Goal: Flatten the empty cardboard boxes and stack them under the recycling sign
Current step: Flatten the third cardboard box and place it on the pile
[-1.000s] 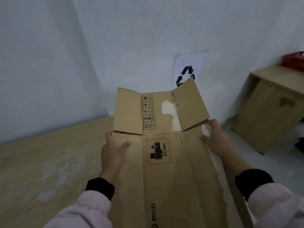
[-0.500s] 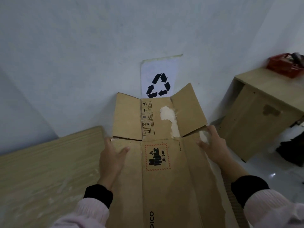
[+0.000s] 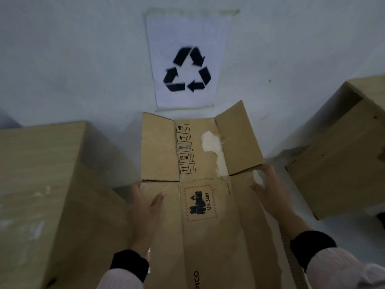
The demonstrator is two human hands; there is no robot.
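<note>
Change: closer to the wall than half a second ago; the recycling sign [image 3: 188, 59] now fills the upper middle of the view, and the flattened cardboard box [image 3: 208, 215] has come right under it
Left hand [image 3: 143, 207]: laid flat on the box's left panel, fingers stretched forward, thumb angled toward the hazard label; it grips the left edge with the thumb on top, the fingers behind mostly hidden
Right hand [image 3: 268, 190]: clamped over the box's torn right edge, thumb on the upper face, fingers curled behind; wrist and dark cuff trail back to the lower right
Sleeves: pale, with black cuffs, entering from the bottom corners
Room: the box is held in the gap between a wooden desk [image 3: 37, 184] on the left and a wooden cabinet [image 3: 343, 163] on the right; a strip of pale floor shows on either side, narrow on the left
Box position: held out before the person, its far flaps pointing at the wall just below the sign; whether they touch the wall cannot be told
Box look: brown, creased lengthwise; two end flaps spread open; a white torn patch (paper peeled away) beside the right flap; a red-dashed battery label reading UN 3481; handling symbols in a column; "PICO" printed near the bottom edge
</note>
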